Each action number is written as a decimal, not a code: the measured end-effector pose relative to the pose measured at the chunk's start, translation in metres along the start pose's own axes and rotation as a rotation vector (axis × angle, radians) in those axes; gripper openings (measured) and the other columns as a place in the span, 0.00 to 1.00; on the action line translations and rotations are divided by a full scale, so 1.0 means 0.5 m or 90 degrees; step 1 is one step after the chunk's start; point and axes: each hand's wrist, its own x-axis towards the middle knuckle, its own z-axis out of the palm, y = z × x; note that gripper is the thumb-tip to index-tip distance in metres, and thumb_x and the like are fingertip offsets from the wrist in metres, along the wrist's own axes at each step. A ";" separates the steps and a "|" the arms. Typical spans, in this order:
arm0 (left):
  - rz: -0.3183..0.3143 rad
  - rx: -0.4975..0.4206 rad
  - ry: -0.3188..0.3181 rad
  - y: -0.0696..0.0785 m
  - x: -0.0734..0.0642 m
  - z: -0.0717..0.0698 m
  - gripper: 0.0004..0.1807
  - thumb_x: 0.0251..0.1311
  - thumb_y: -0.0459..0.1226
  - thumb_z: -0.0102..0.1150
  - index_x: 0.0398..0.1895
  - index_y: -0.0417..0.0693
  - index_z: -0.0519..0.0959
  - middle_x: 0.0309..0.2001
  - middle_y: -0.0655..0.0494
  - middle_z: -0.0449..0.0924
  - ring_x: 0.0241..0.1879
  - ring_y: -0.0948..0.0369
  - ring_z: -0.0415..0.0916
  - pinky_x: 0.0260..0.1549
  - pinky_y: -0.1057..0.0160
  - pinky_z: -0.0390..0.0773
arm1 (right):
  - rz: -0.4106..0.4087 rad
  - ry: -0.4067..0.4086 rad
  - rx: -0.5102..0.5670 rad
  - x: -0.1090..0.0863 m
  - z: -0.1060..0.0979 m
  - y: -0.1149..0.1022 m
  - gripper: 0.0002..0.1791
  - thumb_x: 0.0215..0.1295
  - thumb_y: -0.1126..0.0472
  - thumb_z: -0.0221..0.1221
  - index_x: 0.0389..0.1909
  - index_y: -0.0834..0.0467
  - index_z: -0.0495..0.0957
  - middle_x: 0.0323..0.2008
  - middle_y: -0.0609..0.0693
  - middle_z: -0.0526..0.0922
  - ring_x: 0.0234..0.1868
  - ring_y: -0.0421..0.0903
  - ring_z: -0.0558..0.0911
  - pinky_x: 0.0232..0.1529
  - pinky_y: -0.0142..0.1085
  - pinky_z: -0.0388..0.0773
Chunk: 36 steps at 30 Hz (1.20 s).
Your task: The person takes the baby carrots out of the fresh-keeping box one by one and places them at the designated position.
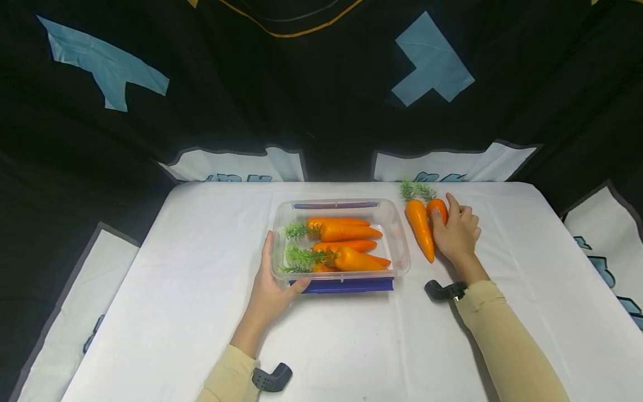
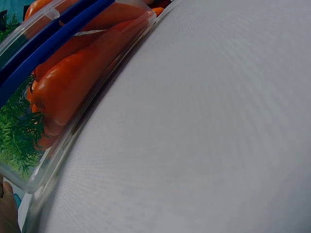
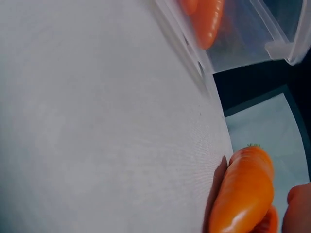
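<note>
A clear plastic container (image 1: 402,259) with blue clips (image 1: 341,286) stands at mid-table. Several orange toy carrots (image 1: 351,230) with green leafy tops (image 1: 301,255) lie in it, their tips to the right. My left hand (image 1: 271,298) holds its front left corner, thumb along the front and fingers on the left side. To the right of the container lies a loose carrot (image 1: 419,229), top pointing away. Just beside it, my right hand (image 1: 458,231) grips a second carrot (image 1: 437,207), largely covered by the hand. In the right wrist view, a carrot (image 3: 245,194) appears near the thumb.
A white cloth (image 1: 201,251) covers the table. Behind its far edge hangs a black curtain (image 1: 326,100) with pale blue patches. Dark devices (image 1: 273,378) are strapped to both wrists over tan sleeves (image 1: 512,340).
</note>
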 end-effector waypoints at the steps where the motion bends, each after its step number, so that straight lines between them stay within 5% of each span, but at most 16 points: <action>1: 0.000 0.000 0.000 0.001 0.000 0.000 0.65 0.49 0.52 0.74 0.80 0.73 0.34 0.81 0.61 0.36 0.79 0.47 0.42 0.71 0.29 0.48 | -0.006 0.008 0.010 -0.001 -0.003 -0.005 0.37 0.75 0.39 0.36 0.80 0.49 0.46 0.65 0.69 0.59 0.64 0.67 0.56 0.56 0.62 0.54; 10: 0.000 -0.003 0.001 0.004 -0.001 -0.001 0.65 0.49 0.52 0.74 0.80 0.71 0.34 0.81 0.61 0.37 0.79 0.47 0.42 0.71 0.29 0.48 | -0.146 0.039 0.120 -0.035 -0.034 -0.085 0.34 0.76 0.45 0.44 0.79 0.46 0.49 0.65 0.67 0.60 0.61 0.64 0.58 0.58 0.60 0.51; 20: 0.001 -0.002 0.002 0.002 0.000 -0.001 0.65 0.49 0.52 0.74 0.80 0.69 0.34 0.81 0.60 0.37 0.79 0.46 0.43 0.70 0.29 0.49 | -0.370 -0.112 0.149 -0.105 -0.057 -0.183 0.34 0.75 0.48 0.48 0.78 0.44 0.50 0.61 0.60 0.66 0.62 0.57 0.62 0.63 0.58 0.58; 24: 0.001 -0.004 0.002 0.003 -0.001 -0.001 0.65 0.49 0.53 0.74 0.80 0.70 0.34 0.81 0.60 0.37 0.79 0.46 0.43 0.71 0.29 0.49 | -0.434 -0.199 0.106 -0.123 -0.057 -0.210 0.35 0.74 0.46 0.49 0.78 0.41 0.50 0.58 0.54 0.72 0.61 0.54 0.67 0.63 0.57 0.63; 29: 0.002 -0.005 -0.002 0.002 -0.001 -0.001 0.66 0.49 0.53 0.74 0.80 0.70 0.34 0.81 0.60 0.37 0.79 0.46 0.43 0.70 0.29 0.49 | -0.493 -0.248 0.011 -0.135 -0.053 -0.231 0.36 0.72 0.42 0.51 0.78 0.39 0.52 0.64 0.49 0.75 0.63 0.52 0.69 0.67 0.57 0.59; 33: 0.001 -0.005 -0.003 0.002 -0.001 -0.001 0.66 0.49 0.53 0.74 0.80 0.69 0.33 0.81 0.59 0.37 0.79 0.46 0.43 0.70 0.28 0.48 | -0.516 -0.299 -0.018 -0.139 -0.053 -0.243 0.35 0.72 0.38 0.51 0.77 0.38 0.55 0.69 0.45 0.72 0.60 0.49 0.73 0.66 0.53 0.59; 36: 0.001 -0.004 -0.004 0.004 -0.001 -0.002 0.66 0.49 0.53 0.74 0.80 0.69 0.33 0.81 0.59 0.37 0.79 0.46 0.43 0.70 0.29 0.49 | -0.522 -0.339 -0.039 -0.142 -0.052 -0.249 0.36 0.70 0.34 0.50 0.76 0.38 0.57 0.64 0.43 0.78 0.55 0.46 0.78 0.62 0.50 0.61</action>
